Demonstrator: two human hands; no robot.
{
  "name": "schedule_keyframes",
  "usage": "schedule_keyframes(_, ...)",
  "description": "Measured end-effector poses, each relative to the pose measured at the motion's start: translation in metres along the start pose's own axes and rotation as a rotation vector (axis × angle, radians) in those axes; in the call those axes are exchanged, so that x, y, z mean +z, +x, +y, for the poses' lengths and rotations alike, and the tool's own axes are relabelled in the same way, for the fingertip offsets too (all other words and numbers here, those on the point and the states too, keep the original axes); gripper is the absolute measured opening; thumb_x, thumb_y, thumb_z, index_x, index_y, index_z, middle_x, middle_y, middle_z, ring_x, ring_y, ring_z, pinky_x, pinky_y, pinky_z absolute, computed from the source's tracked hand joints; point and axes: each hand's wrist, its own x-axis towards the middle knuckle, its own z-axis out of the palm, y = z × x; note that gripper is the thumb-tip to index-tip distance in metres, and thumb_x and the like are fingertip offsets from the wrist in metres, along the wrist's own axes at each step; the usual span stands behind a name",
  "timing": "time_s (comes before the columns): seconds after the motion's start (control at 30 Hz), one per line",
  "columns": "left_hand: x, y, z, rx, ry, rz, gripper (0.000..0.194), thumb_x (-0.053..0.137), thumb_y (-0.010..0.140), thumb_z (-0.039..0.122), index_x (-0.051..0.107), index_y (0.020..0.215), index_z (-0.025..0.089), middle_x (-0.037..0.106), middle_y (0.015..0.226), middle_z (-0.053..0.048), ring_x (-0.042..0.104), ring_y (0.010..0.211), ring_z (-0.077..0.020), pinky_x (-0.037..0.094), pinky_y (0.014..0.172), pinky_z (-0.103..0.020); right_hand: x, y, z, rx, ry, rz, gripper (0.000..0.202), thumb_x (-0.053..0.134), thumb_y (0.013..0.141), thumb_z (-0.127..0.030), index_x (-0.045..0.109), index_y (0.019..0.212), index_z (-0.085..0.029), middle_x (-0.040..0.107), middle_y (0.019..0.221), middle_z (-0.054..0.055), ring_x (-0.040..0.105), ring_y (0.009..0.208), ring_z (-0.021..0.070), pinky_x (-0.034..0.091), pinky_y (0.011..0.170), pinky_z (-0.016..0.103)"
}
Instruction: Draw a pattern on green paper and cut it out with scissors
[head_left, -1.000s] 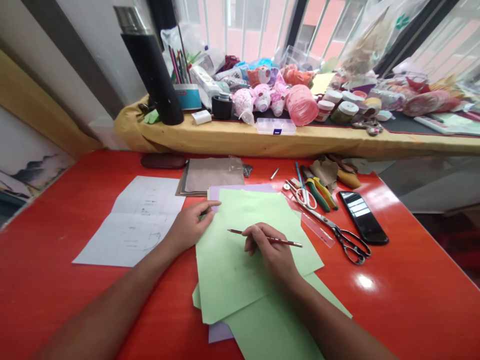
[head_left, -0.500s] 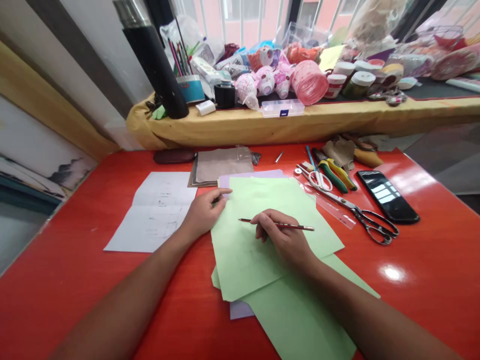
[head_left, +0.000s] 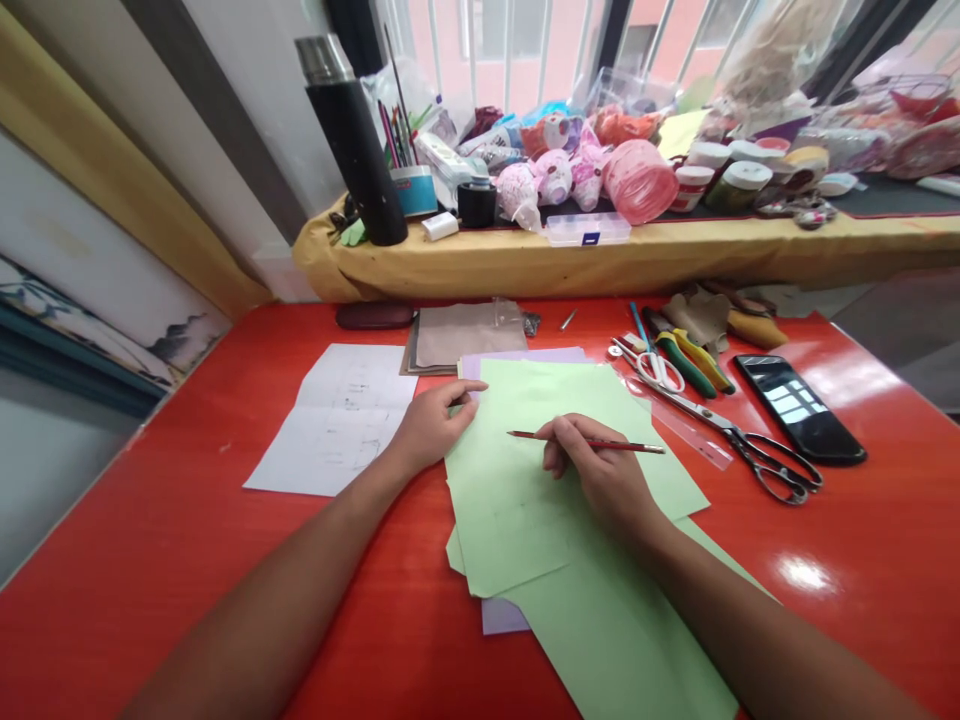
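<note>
The right hand (head_left: 602, 470) holds the pencil (head_left: 630, 447) over the green sheet (head_left: 510, 505), long axis nearly crosswise, tip directed left. The left hand (head_left: 436, 422), slightly spread, rests at the sheet's left edge.

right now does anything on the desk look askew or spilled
Slightly askew: the lower green sheet juts out crookedly beneath the upper green sheet, and purple paper pokes out below, so edges don't line up. No spill shows.
</note>
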Motion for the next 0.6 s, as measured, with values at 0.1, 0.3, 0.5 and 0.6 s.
schedule_keyframes(0.1, 0.001, -0.001, -0.001, 0.031, 0.000, -0.011, 0.038, 0.062, 0.096, 0.033, 0.079, 0.129, 0.024, 0.075, 0.096, -0.003, 0.068, 0.086, -0.0211, 0.054, 0.079, -0.034, -0.003, 0.001, -0.002, -0.019, -0.006, 0.039, 0.046, 0.066, 0.106, -0.060, 0.080, 0.088, -0.021, 0.071, 0.068, 0.002, 0.063, 0.060, 0.0175, 0.053, 0.060, 0.031)
schedule_keyframes(0.3, 0.004, -0.004, 0.000, 0.230, 0.040, -0.039, 0.037, 0.061, 0.098, 0.028, 0.079, 0.130, 0.022, 0.079, 0.104, -0.008, 0.071, 0.097, -0.0241, 0.056, 0.090, -0.040, -0.005, -0.002, -0.008, -0.041, -0.028, 0.097, 0.040, 0.065, 0.107, -0.054, 0.080, 0.089, -0.021, 0.072, 0.069, 0.003, 0.064, 0.060, 0.0182, 0.056, 0.063, 0.032)
schedule_keyframes(0.5, 0.006, -0.004, 0.002, 0.357, 0.141, -0.100, 0.034, 0.060, 0.101, 0.025, 0.078, 0.130, 0.023, 0.082, 0.111, -0.008, 0.071, 0.102, -0.0256, 0.056, 0.092, -0.041, 0.000, -0.007, -0.011, -0.048, -0.056, 0.059, 0.040, 0.064, 0.108, -0.055, 0.079, 0.090, -0.023, 0.071, 0.069, 0.003, 0.064, 0.061, 0.0193, 0.057, 0.064, 0.033)
schedule_keyframes(0.6, 0.007, -0.003, 0.001, 0.337, 0.142, -0.099, 0.035, 0.061, 0.102, 0.027, 0.076, 0.133, 0.024, 0.082, 0.117, -0.007, 0.071, 0.104, -0.0253, 0.056, 0.095, -0.042, 0.004, -0.010, -0.007, -0.039, -0.059, 0.035, 0.043, 0.064, 0.107, -0.058, 0.079, 0.088, -0.022, 0.070, 0.067, 0.002, 0.063, 0.059, 0.0188, 0.054, 0.061, 0.033)
